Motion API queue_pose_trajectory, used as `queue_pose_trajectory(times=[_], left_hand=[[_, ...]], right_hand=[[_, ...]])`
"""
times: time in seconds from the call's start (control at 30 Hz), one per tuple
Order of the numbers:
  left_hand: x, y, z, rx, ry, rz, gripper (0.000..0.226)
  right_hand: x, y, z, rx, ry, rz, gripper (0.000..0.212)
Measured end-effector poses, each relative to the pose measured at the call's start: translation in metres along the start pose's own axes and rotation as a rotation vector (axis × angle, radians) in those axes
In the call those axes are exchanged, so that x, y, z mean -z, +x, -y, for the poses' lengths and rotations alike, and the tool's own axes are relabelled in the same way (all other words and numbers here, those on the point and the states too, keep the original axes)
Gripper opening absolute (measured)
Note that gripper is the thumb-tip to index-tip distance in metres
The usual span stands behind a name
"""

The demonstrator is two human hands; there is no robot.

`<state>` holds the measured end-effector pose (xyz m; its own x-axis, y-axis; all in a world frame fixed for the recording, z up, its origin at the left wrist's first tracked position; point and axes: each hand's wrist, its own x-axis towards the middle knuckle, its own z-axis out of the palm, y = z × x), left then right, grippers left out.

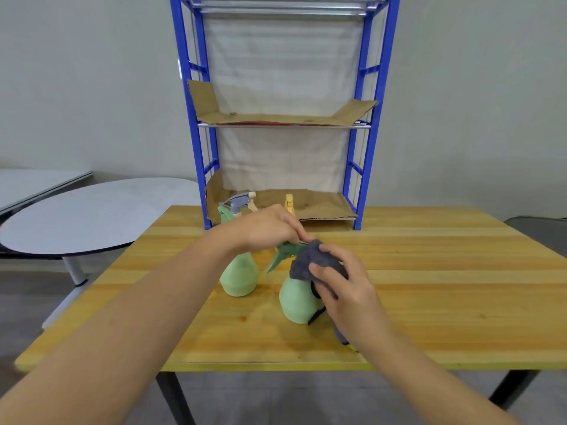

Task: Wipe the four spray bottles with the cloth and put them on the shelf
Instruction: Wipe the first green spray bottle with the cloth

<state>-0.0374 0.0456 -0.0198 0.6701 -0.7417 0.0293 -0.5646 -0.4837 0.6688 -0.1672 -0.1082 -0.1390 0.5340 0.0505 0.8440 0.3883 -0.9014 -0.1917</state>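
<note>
Directly ahead, a blue shelf [365, 167] lined with cardboard stands at the back of a wooden counter [429, 286], its tiers holding no bottles yet. Four spray bottles crowd the counter. The nearest green spray bottle [296, 302] is steadied at its trigger by the left hand [267, 227], fingers pinched shut. The right hand [343, 289] presses a grey cloth [310, 259] against its neck. Pushing sideways could tip it into the neighbouring green bottle [239, 276].

Two bare forearms reach in from the lower corners — no sleeves show anywhere along them. The left hand [270, 227] and the right hand [343, 289] are bare too — no gloves, rings, watch or wristband visible.
</note>
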Motion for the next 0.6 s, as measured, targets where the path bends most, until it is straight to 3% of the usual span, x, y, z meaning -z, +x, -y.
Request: queue_pose_trajectory(times=[0.1, 0.2, 0.27, 0.33, 0.4, 0.5, 0.6], left_hand=[[0.000, 0.000, 0.002, 0.034, -0.149, 0.022, 0.027], [0.000, 0.001, 0.004, 0.045, -0.244, 0.056, 0.029], [-0.001, 0.001, 0.005, 0.047, -0.273, 0.085, 0.027], [0.000, 0.001, 0.006, 0.051, -0.313, 0.093, 0.026], [0.001, -0.001, 0.006, 0.064, -0.358, 0.097, 0.027], [0.001, -0.001, 0.006, 0.093, -0.403, 0.125, 0.028], [0.001, -0.001, 0.004, 0.107, -0.407, 0.129, 0.027]], right_hand=[[-0.015, 0.002, 0.015, -0.118, 0.024, 0.049, 0.029], [-0.028, -0.009, 0.031, -0.011, 0.011, 0.106, 0.024], [-0.028, -0.003, 0.028, 0.013, 0.017, -0.018, 0.021], [-0.025, 0.009, 0.027, -0.092, 0.029, -0.139, 0.019], [-0.033, 0.008, 0.036, -0.092, 0.016, -0.069, 0.023], [-0.043, -0.005, 0.041, 0.096, -0.023, 0.045, 0.031], [-0.030, 0.008, 0.035, -0.037, -0.019, -0.177, 0.012]])
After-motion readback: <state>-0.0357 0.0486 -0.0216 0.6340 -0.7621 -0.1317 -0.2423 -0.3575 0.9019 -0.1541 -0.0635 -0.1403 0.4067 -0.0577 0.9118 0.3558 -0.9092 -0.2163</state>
